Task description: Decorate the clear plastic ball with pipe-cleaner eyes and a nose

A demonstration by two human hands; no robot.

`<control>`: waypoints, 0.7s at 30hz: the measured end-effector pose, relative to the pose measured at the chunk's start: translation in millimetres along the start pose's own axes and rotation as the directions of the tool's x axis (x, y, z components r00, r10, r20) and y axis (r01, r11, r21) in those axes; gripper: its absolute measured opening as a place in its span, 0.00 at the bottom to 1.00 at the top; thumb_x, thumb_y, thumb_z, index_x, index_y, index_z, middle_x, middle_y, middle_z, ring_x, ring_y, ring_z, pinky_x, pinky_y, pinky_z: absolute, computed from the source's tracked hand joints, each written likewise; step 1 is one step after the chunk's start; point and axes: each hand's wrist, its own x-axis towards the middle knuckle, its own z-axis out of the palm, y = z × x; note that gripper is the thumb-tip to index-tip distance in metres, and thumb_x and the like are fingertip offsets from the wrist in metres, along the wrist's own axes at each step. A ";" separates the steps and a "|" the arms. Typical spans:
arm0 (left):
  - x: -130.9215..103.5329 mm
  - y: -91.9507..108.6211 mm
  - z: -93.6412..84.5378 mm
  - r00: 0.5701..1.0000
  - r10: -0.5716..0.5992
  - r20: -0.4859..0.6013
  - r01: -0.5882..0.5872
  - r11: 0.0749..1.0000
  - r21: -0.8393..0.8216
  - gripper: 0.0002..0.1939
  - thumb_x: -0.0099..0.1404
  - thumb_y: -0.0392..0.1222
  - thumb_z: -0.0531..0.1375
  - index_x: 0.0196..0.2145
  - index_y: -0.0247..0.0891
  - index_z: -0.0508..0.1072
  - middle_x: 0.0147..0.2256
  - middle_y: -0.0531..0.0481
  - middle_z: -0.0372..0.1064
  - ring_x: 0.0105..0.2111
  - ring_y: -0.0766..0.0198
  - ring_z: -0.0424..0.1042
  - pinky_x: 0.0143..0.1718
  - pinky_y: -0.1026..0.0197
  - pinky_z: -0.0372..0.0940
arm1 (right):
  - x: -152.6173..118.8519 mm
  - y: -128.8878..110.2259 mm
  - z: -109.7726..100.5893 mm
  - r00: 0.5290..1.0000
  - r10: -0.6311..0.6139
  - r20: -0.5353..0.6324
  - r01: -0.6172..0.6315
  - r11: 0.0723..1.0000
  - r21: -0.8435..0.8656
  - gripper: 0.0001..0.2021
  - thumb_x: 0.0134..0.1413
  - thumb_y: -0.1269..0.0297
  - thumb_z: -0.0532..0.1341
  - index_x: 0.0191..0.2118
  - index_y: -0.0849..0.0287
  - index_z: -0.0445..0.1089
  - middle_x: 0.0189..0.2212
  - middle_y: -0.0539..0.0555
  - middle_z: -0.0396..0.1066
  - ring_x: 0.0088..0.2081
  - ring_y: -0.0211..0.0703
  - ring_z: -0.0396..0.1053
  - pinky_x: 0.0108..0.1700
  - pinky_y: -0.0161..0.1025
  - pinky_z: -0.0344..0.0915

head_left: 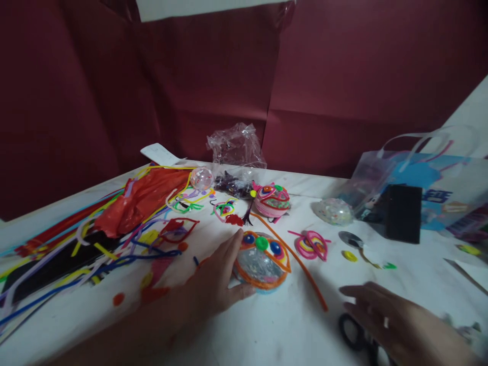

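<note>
My left hand point(221, 274) grips the left side of a clear ball point(262, 264), with its thumb at the front and its fingers behind. Orange pipe cleaner outlines the ball, with ringed eyes and a green button point(262, 243) between them. My right hand point(392, 315), blurred, has its fingers stretched out over black-handled scissors point(348, 333); the palm hides most of them. An orange pipe cleaner point(305, 269) lies just right of the ball. Beyond it is a coiled pink pipe-cleaner shape point(311, 245).
Loose pipe cleaners point(87, 272) and a red plastic bag point(141, 198) cover the left side. A pink decorated ball point(272, 200) and crumpled clear wrap point(238, 150) stand behind. To the right are a clear dome point(334, 211), a black box point(403, 213) and a carrier bag point(453, 178).
</note>
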 end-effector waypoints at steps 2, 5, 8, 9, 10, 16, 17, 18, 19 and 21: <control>-0.6 1.1 0.1 1.000 0.001 -0.009 -0.001 1.000 0.008 0.47 0.55 0.48 0.61 0.63 0.38 0.36 0.64 0.41 0.39 0.62 0.48 0.44 0.61 0.46 0.45 | 23.0 -23.9 0.2 0.963 0.099 0.250 -0.048 0.978 -0.201 0.12 0.56 0.60 0.50 0.36 0.50 0.71 0.31 0.51 0.73 0.32 0.50 0.72 0.32 0.40 0.65; -1.4 2.0 0.2 1.000 0.024 -0.008 -0.024 0.999 0.024 0.47 0.55 0.49 0.60 0.63 0.38 0.36 0.64 0.41 0.38 0.62 0.49 0.43 0.61 0.47 0.46 | 49.3 -46.4 7.7 0.953 0.121 0.278 -0.044 0.963 -0.268 0.12 0.59 0.62 0.51 0.30 0.57 0.69 0.27 0.58 0.72 0.32 0.58 0.71 0.31 0.44 0.63; -1.7 2.8 0.1 0.999 0.033 0.007 -0.033 0.998 0.046 0.48 0.55 0.50 0.61 0.63 0.38 0.36 0.64 0.40 0.38 0.62 0.49 0.43 0.61 0.47 0.46 | 60.8 -50.0 18.3 0.957 0.096 0.274 -0.025 0.967 -0.252 0.11 0.60 0.67 0.51 0.29 0.58 0.69 0.28 0.59 0.72 0.33 0.57 0.71 0.31 0.41 0.61; -1.7 3.1 0.0 0.999 0.034 0.010 -0.035 0.998 0.054 0.48 0.55 0.50 0.61 0.63 0.38 0.36 0.64 0.40 0.38 0.62 0.49 0.43 0.61 0.48 0.46 | 61.9 -47.8 21.3 0.957 0.096 0.275 -0.027 0.969 -0.245 0.11 0.58 0.70 0.52 0.28 0.58 0.68 0.27 0.59 0.72 0.33 0.56 0.71 0.30 0.40 0.60; -1.7 3.5 -0.2 0.999 0.037 0.012 -0.037 0.998 0.060 0.49 0.55 0.50 0.61 0.63 0.38 0.35 0.64 0.40 0.38 0.62 0.50 0.43 0.61 0.48 0.46 | 62.2 -44.4 23.5 0.957 0.101 0.272 -0.036 0.971 -0.235 0.11 0.57 0.71 0.52 0.26 0.57 0.68 0.27 0.58 0.72 0.32 0.55 0.71 0.29 0.39 0.59; -2.8 6.8 -1.9 0.998 0.055 0.016 -0.056 0.996 0.069 0.49 0.55 0.50 0.61 0.63 0.36 0.35 0.63 0.40 0.39 0.62 0.51 0.43 0.61 0.49 0.47 | 58.6 -22.5 12.1 0.973 0.115 0.202 -0.103 0.992 -0.070 0.14 0.53 0.60 0.45 0.24 0.55 0.62 0.23 0.56 0.69 0.27 0.50 0.67 0.27 0.40 0.58; -2.9 7.3 -2.1 0.999 0.051 0.018 -0.052 0.996 0.070 0.49 0.55 0.50 0.61 0.63 0.36 0.35 0.63 0.40 0.39 0.62 0.51 0.43 0.61 0.49 0.47 | 57.4 -21.2 6.6 0.976 0.096 0.194 -0.095 0.995 -0.012 0.16 0.51 0.57 0.43 0.24 0.55 0.62 0.23 0.56 0.69 0.26 0.48 0.67 0.27 0.40 0.60; -2.9 7.6 -2.3 0.999 0.044 0.022 -0.046 0.996 0.072 0.49 0.55 0.50 0.60 0.63 0.36 0.35 0.64 0.40 0.39 0.62 0.52 0.43 0.61 0.49 0.47 | 55.8 -20.7 1.2 0.978 0.074 0.193 -0.088 0.994 0.062 0.18 0.50 0.54 0.41 0.25 0.55 0.63 0.24 0.56 0.69 0.26 0.46 0.67 0.27 0.38 0.62; -2.8 7.8 -2.4 0.999 0.037 0.024 -0.039 0.996 0.074 0.48 0.55 0.50 0.60 0.63 0.36 0.35 0.64 0.40 0.39 0.62 0.51 0.43 0.61 0.49 0.47 | 53.6 -20.5 -3.7 0.980 0.055 0.190 -0.087 0.983 0.164 0.21 0.48 0.50 0.41 0.25 0.55 0.64 0.24 0.55 0.69 0.25 0.45 0.66 0.27 0.37 0.63; -2.3 7.9 -2.4 0.999 0.026 0.029 -0.029 0.997 0.078 0.48 0.56 0.50 0.60 0.63 0.34 0.36 0.64 0.39 0.38 0.62 0.51 0.42 0.61 0.49 0.46 | 47.2 -19.9 -9.4 0.989 0.078 0.129 -0.126 0.897 0.423 0.25 0.45 0.41 0.45 0.23 0.56 0.66 0.20 0.55 0.67 0.20 0.43 0.63 0.21 0.35 0.63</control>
